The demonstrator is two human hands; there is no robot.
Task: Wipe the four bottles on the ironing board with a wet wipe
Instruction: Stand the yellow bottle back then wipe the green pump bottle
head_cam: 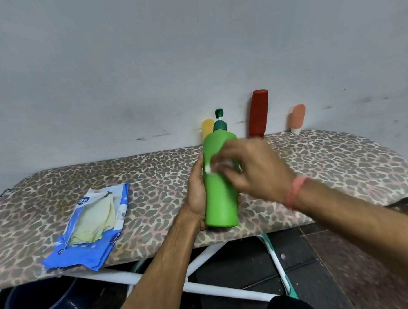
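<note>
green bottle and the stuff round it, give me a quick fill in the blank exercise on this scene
1. The left hand grips the ____ bottle.
2. The right hand presses a white ____ against that bottle.
3. The tallest bottle by the wall is ____.
4. The blue wipes packet lies on the ironing board to the ____ of the held bottle.

Missing words: green; wipe; red; left

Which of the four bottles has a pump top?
The green bottle, held in the left hand. Its dark green pump sets it apart; the yellow, red and peach bottles by the wall have none.
</note>
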